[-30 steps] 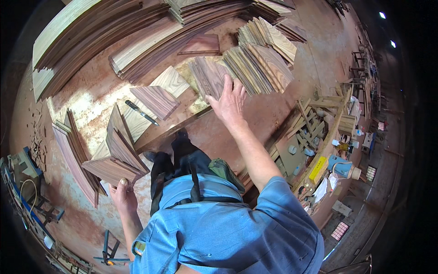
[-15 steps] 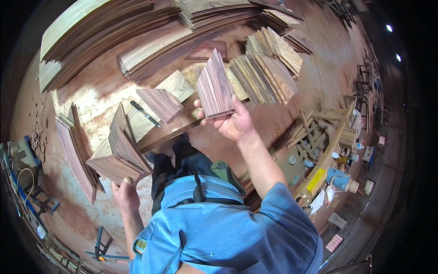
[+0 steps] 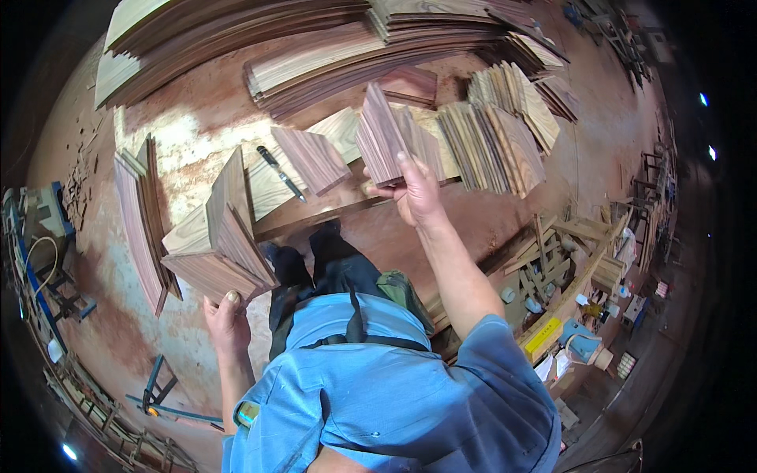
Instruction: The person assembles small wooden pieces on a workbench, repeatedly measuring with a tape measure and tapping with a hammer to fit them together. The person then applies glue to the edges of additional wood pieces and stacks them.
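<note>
My right hand (image 3: 418, 191) grips a reddish-brown wooden board (image 3: 380, 142) with a slanted top end, thumb on the right side and fingers underneath. A paler board (image 3: 422, 143) shows just behind it; whether the hand holds that one too, I cannot tell. My left hand (image 3: 227, 322) is at the lower edge of a striped brown board (image 3: 217, 272), with thumb and forefinger apart. That board leans among several others standing on edge, including a tall angled board (image 3: 226, 193). A black pen-like tool (image 3: 280, 171) lies between the two hands, beside a flat reddish board (image 3: 311, 160).
Long stacked boards (image 3: 315, 67) line the far side. A row of short upright boards (image 3: 481, 150) stands right. At the left is a narrow upright stack (image 3: 140, 236). A crate of offcuts (image 3: 544, 248), a yellow box (image 3: 544, 339) and a blue tool (image 3: 582, 340) are at right.
My right hand has tilted its board, showing it narrower. My left thumb has slid from the striped board's face to its lower edge. The whole view has shifted, moving the table contents rightward.
</note>
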The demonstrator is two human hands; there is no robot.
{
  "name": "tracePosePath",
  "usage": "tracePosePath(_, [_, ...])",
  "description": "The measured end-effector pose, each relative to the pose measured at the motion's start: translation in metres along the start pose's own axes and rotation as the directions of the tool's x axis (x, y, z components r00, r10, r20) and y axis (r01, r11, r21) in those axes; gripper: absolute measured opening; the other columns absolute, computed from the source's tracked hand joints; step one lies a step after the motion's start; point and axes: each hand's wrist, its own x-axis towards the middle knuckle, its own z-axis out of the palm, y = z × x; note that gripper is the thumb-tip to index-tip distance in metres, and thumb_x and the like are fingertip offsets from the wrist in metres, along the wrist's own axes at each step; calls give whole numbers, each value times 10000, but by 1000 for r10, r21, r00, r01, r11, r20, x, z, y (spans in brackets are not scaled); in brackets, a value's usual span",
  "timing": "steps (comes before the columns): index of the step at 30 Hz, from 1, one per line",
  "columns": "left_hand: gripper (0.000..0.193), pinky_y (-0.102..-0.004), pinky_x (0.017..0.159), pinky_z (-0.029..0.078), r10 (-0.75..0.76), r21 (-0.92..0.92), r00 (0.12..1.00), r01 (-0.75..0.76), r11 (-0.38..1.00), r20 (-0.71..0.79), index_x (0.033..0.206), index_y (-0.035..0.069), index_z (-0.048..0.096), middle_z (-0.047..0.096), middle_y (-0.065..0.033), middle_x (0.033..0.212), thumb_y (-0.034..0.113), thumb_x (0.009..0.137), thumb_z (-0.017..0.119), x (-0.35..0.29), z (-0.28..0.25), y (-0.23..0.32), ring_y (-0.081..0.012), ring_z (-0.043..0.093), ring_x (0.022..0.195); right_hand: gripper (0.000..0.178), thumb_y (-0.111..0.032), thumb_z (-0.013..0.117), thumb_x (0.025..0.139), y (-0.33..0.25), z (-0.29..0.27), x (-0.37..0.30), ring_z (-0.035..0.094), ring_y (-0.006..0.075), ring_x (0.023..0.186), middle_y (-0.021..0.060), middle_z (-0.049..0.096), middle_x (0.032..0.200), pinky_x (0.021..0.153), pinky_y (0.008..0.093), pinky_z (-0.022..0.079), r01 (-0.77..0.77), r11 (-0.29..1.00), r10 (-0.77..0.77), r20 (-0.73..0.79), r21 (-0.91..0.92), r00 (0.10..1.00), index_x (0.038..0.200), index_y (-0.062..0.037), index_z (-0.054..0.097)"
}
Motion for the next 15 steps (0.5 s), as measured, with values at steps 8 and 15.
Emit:
tracePosePath(8, [482, -280, 738, 501, 2, -12, 999, -3, 1000, -41, 1257, 9, 494, 633, -64, 1049, 160, 848, 698, -10, 3, -2, -128, 603, 857, 230, -202, 599, 986, 43, 10, 53, 643, 124, 696, 58, 644, 844, 580, 268, 522, 200, 876, -334, -253, -439, 908, 1058, 17, 598])
tracePosePath(15, [462, -254, 693, 482, 14, -20, 997, -16, 1000, -69, 1238, 17, 497, 633, -65, 1038, 161, 847, 697, -16, 6, -3, -124, 601, 828, 323, -168, 652, 930, 44, 19, 55, 638, 168, 924, 117, 701, 1020, 828, 310, 507, 285, 745, -474, -177, -604, 863, 1187, 23, 618])
